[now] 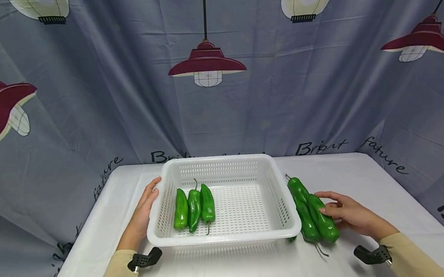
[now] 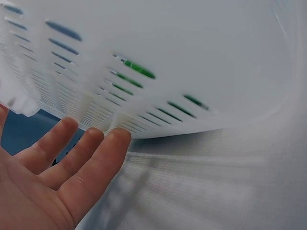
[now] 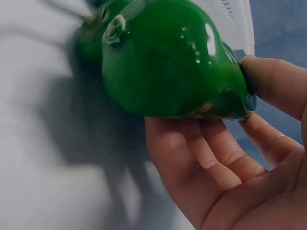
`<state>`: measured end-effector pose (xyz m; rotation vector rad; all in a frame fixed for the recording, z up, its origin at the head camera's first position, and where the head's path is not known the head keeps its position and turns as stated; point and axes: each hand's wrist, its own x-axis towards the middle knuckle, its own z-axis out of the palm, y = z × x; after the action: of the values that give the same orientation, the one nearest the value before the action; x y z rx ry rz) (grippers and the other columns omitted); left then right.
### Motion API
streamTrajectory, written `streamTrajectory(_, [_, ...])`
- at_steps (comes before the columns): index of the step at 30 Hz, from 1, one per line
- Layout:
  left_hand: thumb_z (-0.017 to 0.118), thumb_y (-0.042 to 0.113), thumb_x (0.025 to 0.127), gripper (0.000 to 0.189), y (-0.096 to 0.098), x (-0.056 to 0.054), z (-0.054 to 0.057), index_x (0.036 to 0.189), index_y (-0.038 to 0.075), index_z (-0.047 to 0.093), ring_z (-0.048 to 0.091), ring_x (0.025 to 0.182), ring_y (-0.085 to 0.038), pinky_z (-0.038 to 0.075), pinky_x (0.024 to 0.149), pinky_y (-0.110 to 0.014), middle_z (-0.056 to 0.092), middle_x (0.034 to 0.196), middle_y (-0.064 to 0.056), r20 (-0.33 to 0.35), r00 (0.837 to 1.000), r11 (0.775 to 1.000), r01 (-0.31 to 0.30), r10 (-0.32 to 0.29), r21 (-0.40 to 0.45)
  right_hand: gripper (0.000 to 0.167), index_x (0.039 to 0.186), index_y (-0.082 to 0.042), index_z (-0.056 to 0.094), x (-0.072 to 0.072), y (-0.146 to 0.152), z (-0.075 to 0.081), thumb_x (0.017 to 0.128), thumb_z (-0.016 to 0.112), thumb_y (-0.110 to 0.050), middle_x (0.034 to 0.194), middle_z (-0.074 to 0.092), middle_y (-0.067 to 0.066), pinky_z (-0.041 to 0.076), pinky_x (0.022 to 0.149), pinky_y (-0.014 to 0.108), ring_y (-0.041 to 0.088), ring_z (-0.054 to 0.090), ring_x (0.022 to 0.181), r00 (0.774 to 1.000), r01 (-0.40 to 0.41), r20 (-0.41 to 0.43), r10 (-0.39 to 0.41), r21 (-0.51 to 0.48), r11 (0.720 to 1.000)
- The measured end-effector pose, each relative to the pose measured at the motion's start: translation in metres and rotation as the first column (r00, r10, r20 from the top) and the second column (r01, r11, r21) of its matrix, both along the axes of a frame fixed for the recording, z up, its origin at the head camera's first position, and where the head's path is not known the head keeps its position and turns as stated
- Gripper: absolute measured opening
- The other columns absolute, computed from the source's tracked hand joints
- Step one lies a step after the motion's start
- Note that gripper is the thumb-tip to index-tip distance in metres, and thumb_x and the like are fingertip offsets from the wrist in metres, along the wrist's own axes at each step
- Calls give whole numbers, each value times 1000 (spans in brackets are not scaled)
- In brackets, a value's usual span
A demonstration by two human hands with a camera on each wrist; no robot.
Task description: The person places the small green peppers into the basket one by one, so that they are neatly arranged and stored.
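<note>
A white perforated plastic basket (image 1: 233,237) stands on the table, with three green peppers (image 1: 194,208) side by side in its left part. My left hand (image 1: 144,210) is at the basket's left side; in the left wrist view its fairly straight fingers (image 2: 93,165) meet the slotted wall. To the right of the basket, my right hand (image 1: 352,215) holds a large green pepper (image 1: 325,222) between thumb and fingers. In the right wrist view this pepper (image 3: 168,62) casts a shadow on the cloth. More green peppers (image 1: 306,220) lie between it and the basket, partly hidden.
A white cloth (image 1: 241,273) covers the table. Behind it hangs a grey-blue curtain (image 1: 219,116) printed with lamps and lettering. A dark wrist camera (image 1: 373,254) sits on the right wrist, another (image 1: 145,259) on the left.
</note>
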<state>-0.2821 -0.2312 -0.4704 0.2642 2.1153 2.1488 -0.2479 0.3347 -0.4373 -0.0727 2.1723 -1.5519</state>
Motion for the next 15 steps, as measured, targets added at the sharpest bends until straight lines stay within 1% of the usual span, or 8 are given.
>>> streamTrajectory(4, [25,45,112,57,0,0,0,162,23,11,34,147,-29,47,99,-20,21,169,-11,7,1000,1000,-6,6,-5,68,157,-1,22,0,-1,6,104,60,-22,115,59,6,60,82,42,15,64,97,1000,20,1,-20,9,1000])
streamTrajectory(6, [25,45,112,57,0,0,0,162,23,11,33,148,-31,47,100,-21,21,169,-11,6,1000,1000,-6,6,-4,69,157,-1,21,-1,-2,10,104,60,-22,117,58,7,60,82,43,15,65,97,1000,26,-3,-26,13,1000])
streamTrajectory(9, [25,45,112,57,0,-1,0,162,22,11,30,151,-36,46,103,-26,20,169,-12,3,1000,1000,-1,1,-2,69,157,-1,21,-2,-2,14,104,59,-22,117,59,7,61,81,42,14,65,96,1000,22,-11,-22,7,1000])
streamTrajectory(12, [25,44,112,57,0,-1,0,162,22,11,28,152,-39,45,107,-32,20,169,-12,0,1000,1000,0,0,-3,66,157,-2,22,-4,-1,17,105,57,-21,117,59,6,61,81,41,13,66,96,1000,-8,-26,8,-16,1000])
streamTrajectory(15, [25,44,112,58,0,-1,0,163,22,10,27,152,-39,45,106,-30,19,170,-13,-3,1000,1000,1,-1,-5,64,158,-4,22,-7,-1,20,106,56,-21,115,61,3,62,80,41,13,68,96,999,-28,-38,27,-33,999])
